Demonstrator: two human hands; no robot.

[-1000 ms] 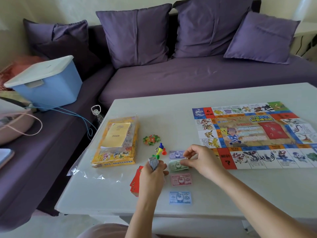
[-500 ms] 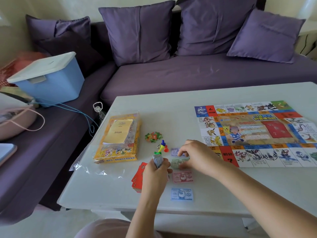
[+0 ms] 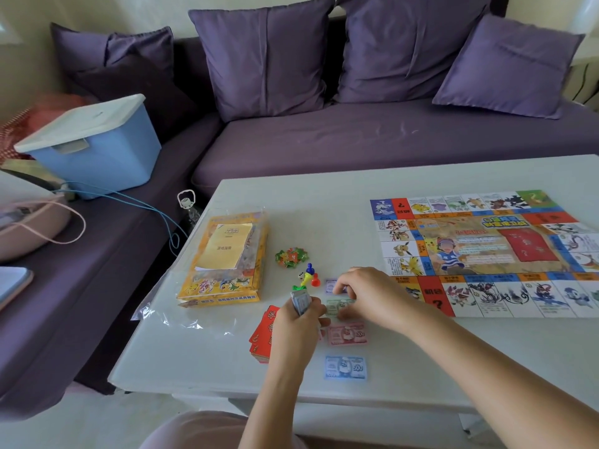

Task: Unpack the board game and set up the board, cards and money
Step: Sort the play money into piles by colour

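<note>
The game board lies flat on the right of the white table. My left hand grips an upright stack of play money. My right hand hovers with curled fingers over the green bill; whether it pinches the bill is unclear. A purple bill lies just above, a pink bill and a blue 500 bill below. Red cards sit stacked left of my left hand. Coloured pawns and a die stand near the bills.
The yellow game box with a booklet on it lies on clear plastic wrap at the table's left. A green-orange token pile sits beside it. A purple sofa with cushions, a blue bin and a pink bag lie behind and left.
My right hand has shifted slightly left over the green and purple bills. My left hand keeps hold of the money stack in about the same place.
</note>
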